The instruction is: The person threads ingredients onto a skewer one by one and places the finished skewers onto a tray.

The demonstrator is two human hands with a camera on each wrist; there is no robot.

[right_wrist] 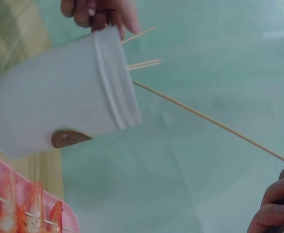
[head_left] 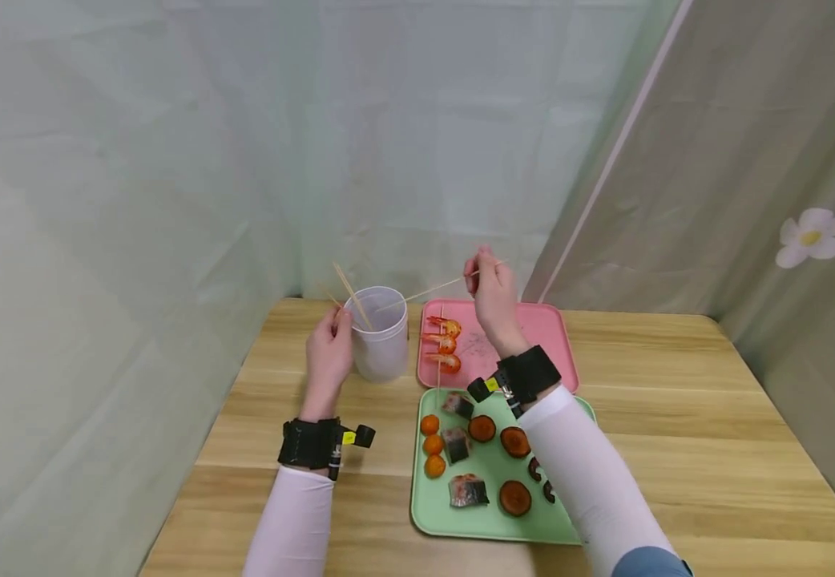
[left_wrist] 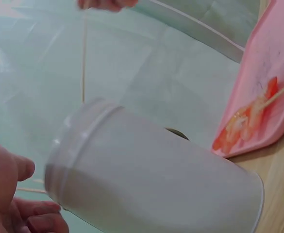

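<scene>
A thin wooden skewer (head_left: 432,289) slants up out of a white bucket (head_left: 383,357), its upper end pinched in my right hand (head_left: 493,292). Its lower end is inside the bucket in the head view. My left hand (head_left: 329,349) is at the bucket's left rim. In the left wrist view its fingertips (left_wrist: 52,208) touch near the rim, while the thumb stands apart from it. Several more skewers (right_wrist: 145,64) poke from the bucket's mouth, one close to the left hand. The bucket stands upright on the table.
Behind my right forearm lies a pink tray (head_left: 550,344) bearing a skewer of three shrimp (head_left: 445,344). In front, a green tray (head_left: 446,521) holds orange balls (head_left: 433,445), fish pieces (head_left: 468,490), brown rounds (head_left: 514,498) and dark curled pieces. Curtains (head_left: 417,144) hang behind the wooden table (head_left: 677,385).
</scene>
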